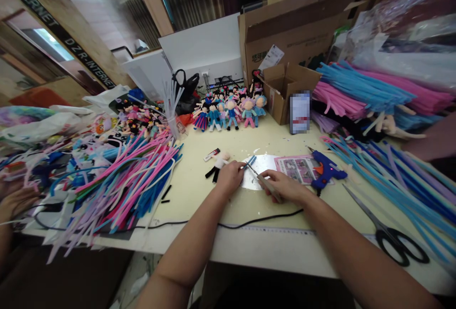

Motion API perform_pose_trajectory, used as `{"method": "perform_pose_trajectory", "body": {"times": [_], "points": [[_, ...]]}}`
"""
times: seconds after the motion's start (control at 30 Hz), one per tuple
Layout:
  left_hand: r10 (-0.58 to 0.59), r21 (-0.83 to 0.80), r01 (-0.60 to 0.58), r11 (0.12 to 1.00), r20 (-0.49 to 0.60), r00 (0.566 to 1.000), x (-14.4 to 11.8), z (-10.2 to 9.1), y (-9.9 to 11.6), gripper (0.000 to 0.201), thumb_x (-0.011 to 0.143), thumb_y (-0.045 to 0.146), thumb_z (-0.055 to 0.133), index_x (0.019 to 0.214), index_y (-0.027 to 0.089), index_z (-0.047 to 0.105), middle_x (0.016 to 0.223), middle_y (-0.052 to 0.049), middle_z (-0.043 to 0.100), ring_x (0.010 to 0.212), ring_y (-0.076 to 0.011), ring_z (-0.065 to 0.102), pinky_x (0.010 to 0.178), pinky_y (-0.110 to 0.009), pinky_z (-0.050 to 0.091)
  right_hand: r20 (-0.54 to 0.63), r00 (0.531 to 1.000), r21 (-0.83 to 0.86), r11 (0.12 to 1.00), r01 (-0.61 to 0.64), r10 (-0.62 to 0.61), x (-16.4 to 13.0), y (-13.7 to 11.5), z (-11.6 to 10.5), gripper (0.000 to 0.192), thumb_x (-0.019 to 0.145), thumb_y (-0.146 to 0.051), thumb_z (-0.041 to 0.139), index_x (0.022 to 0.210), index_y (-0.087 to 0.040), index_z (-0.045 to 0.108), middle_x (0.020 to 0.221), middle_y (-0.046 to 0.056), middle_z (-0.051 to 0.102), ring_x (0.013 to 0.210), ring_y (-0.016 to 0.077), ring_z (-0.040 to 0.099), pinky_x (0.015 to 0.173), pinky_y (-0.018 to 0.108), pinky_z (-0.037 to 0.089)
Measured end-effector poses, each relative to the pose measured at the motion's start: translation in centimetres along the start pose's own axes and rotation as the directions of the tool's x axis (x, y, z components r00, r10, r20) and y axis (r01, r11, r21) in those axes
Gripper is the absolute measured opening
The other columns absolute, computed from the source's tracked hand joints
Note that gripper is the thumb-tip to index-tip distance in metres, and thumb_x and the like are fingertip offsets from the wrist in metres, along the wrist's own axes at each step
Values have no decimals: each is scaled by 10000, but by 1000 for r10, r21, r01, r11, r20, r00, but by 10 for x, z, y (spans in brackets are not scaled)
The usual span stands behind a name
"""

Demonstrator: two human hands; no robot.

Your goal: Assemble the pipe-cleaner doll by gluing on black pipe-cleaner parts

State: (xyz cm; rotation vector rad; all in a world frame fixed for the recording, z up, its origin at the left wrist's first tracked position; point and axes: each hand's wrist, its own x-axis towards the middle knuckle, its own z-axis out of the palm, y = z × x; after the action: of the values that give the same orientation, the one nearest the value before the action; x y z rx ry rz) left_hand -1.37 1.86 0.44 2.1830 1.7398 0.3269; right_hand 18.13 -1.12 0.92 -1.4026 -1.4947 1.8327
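**Two hands at work on a blue pipe cleaner, centre of frame**

The left hand (231,176) is curled, fingers pinched shut on a short blue pipe cleaner (250,161) above the pale worktop (199,190). The right hand (285,186) is closed around a slim metal tool (261,179). The tool's long axis slants from lower right up to upper left, tip touching the pipe cleaner, which points upper right.

A pixel-blurred card (299,111) stands unreadable beside the small box (285,88).
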Motion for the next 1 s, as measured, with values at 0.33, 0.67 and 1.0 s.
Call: {"method": "perform_pose_trajectory", "body": {"times": [0.33, 0.67, 1.0], "points": [[21, -12, -21, 1000, -24, 999, 0, 2, -2, 352, 853, 197, 444, 1136, 230, 650, 1053, -48, 667, 961, -179, 598, 858, -271, 436, -8, 1000, -73, 997, 23, -23, 2, 3, -1, 273, 865, -402, 463, 1028, -195, 537, 616, -29, 569, 404, 73, 500, 363, 178, 325], [17, -55, -19, 998, -53, 998, 4, 1, -4, 323, 842, 202, 458, 1096, 199, 656, 1057, -55, 688, 933, -186, 618, 827, -277, 447, -22, 996, -223, 972, 82, -89, -6, -4, -11, 305, 851, -396, 488, 1068, -189, 542, 526, -55, 530, 402, 84, 466, 399, 192, 314], [-17, 34, 19, 999, -58, 998, 0, -2, -1, 334, 845, 208, 447, 1125, 214, 631, 989, -45, 691, 886, -184, 617, 776, -272, 441, -147, 959, -466, 873, 148, -241, -16, -2, -29, 312, 829, -397, 511, 1070, -202, 553, 691, -18, 611, 580, 115, 520, 520, 219, 330]]}}
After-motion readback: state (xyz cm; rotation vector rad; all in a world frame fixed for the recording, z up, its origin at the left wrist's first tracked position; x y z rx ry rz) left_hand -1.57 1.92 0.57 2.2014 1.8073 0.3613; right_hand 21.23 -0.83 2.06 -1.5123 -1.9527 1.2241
